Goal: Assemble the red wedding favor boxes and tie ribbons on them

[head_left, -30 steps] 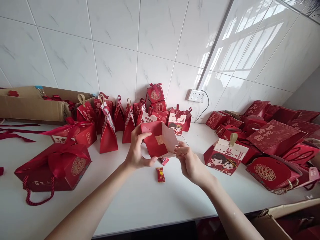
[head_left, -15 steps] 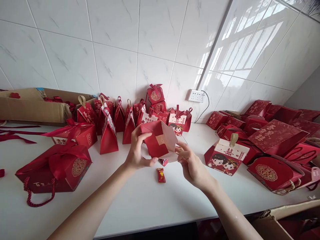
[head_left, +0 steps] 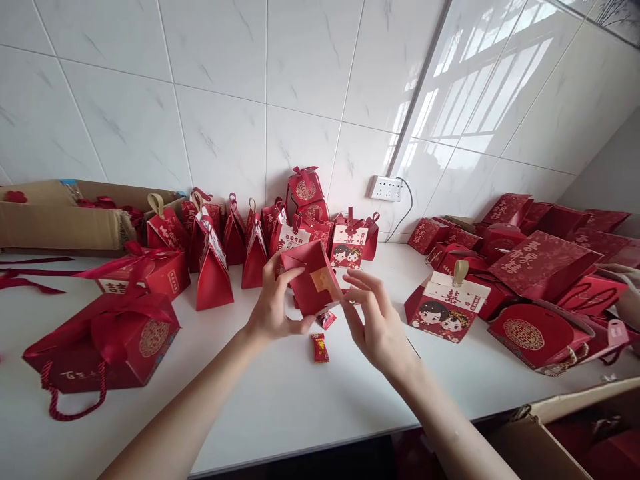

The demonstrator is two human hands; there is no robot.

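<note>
Tilted above the white table, a small red paper gift box (head_left: 317,277) has its open top facing me, with an orange-tan patch inside. My left hand (head_left: 274,300) is closed on its left side, the thumb below and the fingers at the rim. At the box's right corner, my right hand (head_left: 370,313) pinches the edge with its fingertips; the other fingers are partly raised. Beneath the box lies a red wrapped candy (head_left: 320,348), and another candy (head_left: 327,320) is just behind it, partly hidden by the box.
Finished-looking red boxes (head_left: 214,273) stand along the tiled wall. A ribbon-tied box (head_left: 107,343) is at left, near a cardboard carton (head_left: 60,227). At right are a cartoon-couple box (head_left: 447,307) and a pile of boxes (head_left: 543,263). Another person's hand (head_left: 629,293) shows at the right edge.
The box's pale right flap has folded in, so the red inside faces me more squarely. My right hand has shifted slightly left and up along that edge. Another person's hand has appeared at right.
</note>
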